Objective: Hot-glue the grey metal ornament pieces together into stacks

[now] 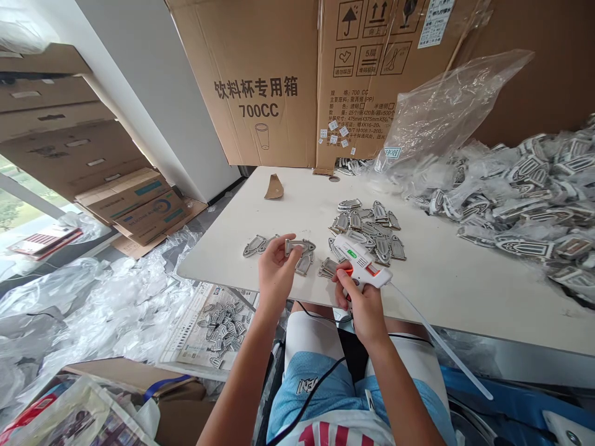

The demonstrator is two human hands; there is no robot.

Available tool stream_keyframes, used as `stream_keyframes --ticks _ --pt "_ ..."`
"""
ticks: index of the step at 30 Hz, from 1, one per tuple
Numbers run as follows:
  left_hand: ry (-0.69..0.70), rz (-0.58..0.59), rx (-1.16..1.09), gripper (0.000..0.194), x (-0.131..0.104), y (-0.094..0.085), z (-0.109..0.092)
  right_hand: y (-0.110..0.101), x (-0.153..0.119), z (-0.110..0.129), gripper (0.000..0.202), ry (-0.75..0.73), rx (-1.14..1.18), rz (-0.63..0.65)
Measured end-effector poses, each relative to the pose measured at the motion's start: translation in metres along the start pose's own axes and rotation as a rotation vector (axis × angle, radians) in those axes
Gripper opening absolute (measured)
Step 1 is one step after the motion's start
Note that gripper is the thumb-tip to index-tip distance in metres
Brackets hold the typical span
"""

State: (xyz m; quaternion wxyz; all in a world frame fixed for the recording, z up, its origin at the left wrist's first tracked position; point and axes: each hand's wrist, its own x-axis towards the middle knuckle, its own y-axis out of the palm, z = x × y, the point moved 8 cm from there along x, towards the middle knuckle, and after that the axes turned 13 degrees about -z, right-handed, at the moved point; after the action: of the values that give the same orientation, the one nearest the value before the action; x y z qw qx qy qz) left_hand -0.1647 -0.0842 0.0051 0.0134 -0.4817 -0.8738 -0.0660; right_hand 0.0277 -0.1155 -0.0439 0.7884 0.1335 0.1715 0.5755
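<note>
Left hand (276,272) pinching small grey piece (304,246), thumb against fingers; right hand (365,303) curled around white glue gun (360,262).

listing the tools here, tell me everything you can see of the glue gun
The glue gun is white, apparently plastic, with a green label and orange parts. The right hand grips it, partly hiding it; it points away and leftward, seen against the table. A long, whitish stick trails from its rear.

Head view, forward and down over table (446,288)
</note>
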Motion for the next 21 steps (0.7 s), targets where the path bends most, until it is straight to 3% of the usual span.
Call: stream_keyframes --ticks 8,13,21 --pt "0.004 -0.073 0.044 0.027 0.002 -0.007 -0.001 0.000 -0.002 -0.003 0.034 -0.028 -0.128 0.042" --pt "-0.073 -0.031 -0.030 0.034 0.000 -0.004 0.002 0.001 -0.005 -0.003 0.038 -0.042 -0.221 0.070" --pt "-0.035 0.023 -0.024 0.031 -0.002 0.000 0.001 -0.003 -0.004 -0.010 0.044 -0.027 -0.285 0.037"
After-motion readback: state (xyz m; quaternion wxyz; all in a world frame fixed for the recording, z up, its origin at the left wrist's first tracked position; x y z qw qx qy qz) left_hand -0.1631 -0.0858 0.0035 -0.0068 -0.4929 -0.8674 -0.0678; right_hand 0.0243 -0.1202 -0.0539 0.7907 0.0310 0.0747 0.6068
